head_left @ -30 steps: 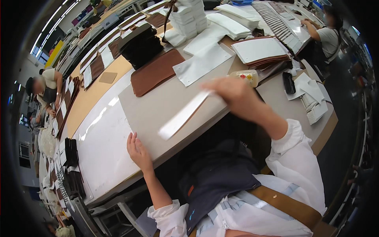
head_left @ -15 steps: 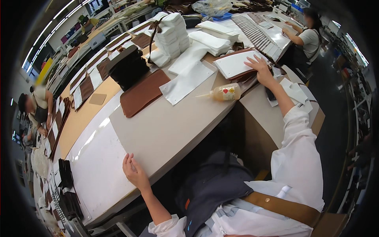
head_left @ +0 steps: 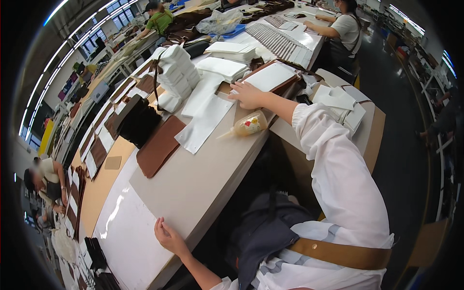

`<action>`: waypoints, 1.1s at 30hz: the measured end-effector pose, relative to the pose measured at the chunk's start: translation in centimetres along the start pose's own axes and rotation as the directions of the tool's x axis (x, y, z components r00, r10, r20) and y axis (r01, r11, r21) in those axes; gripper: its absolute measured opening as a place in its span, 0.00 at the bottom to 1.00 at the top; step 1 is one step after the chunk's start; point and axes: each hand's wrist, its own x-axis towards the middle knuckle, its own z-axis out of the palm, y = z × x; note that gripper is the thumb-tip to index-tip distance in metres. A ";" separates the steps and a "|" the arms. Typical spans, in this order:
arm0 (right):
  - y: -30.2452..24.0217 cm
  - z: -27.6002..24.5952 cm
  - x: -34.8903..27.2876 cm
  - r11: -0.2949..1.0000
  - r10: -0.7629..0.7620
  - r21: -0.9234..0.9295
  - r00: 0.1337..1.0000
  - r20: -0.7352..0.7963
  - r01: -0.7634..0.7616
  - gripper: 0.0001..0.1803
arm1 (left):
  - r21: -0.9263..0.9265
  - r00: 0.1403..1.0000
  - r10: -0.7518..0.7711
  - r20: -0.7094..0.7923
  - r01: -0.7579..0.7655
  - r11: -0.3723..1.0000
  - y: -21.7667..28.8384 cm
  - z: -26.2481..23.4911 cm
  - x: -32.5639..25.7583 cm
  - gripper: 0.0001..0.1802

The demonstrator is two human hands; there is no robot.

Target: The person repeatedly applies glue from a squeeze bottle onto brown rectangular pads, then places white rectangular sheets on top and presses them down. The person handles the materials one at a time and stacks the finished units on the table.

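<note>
My right hand [head_left: 249,95] reaches far across the table to the near left corner of a white sheet [head_left: 271,77]. Its fingers are stretched over the corner; whether the fingertips grip the edge cannot be made out. Under the sheet lie brown leather-like pieces [head_left: 289,86]. Just below that hand, a clear squeeze bottle [head_left: 251,123] of yellowish liquid lies on its side, its thin nozzle pointing left. Down at the near table edge is my left hand [head_left: 169,237], its fingers loosely bent and nothing in them. A flat brown panel [head_left: 160,146] and a white sheet [head_left: 205,124] lie between the hands.
Behind the brown panel stand a black stack [head_left: 137,121] and a tall white pile [head_left: 176,72]. More white sheets [head_left: 224,67] lie farther back. White pieces [head_left: 340,108] sit on a side board at right. Other people work at far left, far back and far right.
My right hand has gone from the right part of the white sheet to its near left corner. The view has turned somewhat. My left hand stays by the table edge, fingers a little more bent.
</note>
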 end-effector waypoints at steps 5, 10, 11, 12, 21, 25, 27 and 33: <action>3.1 0.7 -1.1 0.999 -0.029 0.041 0.998 -0.060 0.031 0.34 | 0.037 1.000 -0.007 0.006 0.007 0.999 0.8 0.0 -0.1 0.15; 3.3 1.3 -2.4 0.998 -0.020 0.055 0.992 -0.121 0.027 0.32 | 0.060 1.000 0.007 -0.004 -0.007 0.998 1.2 0.0 -0.2 0.15; 3.1 1.2 -2.5 0.999 -0.022 0.040 0.994 -0.104 0.026 0.32 | 0.060 1.000 0.006 -0.005 -0.005 0.998 1.1 0.0 -0.2 0.15; 3.1 1.0 -2.5 0.999 -0.024 0.024 0.996 -0.086 0.026 0.32 | 0.040 1.000 0.011 -0.006 -0.011 0.999 1.0 0.1 0.0 0.15; -3.8 -2.9 -5.2 0.974 -0.072 0.184 0.952 -0.297 0.131 0.29 | 0.100 0.999 0.046 -0.003 -0.045 0.994 0.5 -0.1 0.1 0.11; -5.6 -5.1 -9.4 0.940 -0.109 0.288 0.961 -0.253 0.183 0.31 | 0.045 1.000 0.000 0.021 -0.001 0.999 1.2 -0.1 0.4 0.11; -6.4 -5.3 -10.5 0.925 -0.104 0.335 0.967 -0.235 0.180 0.31 | 0.088 0.998 0.000 0.058 -0.005 0.996 1.0 -0.3 1.1 0.11; -5.4 -4.1 -12.4 0.936 -0.028 0.342 0.986 -0.163 0.083 0.38 | 0.154 0.893 0.375 0.248 -0.419 0.895 3.4 6.5 9.0 0.20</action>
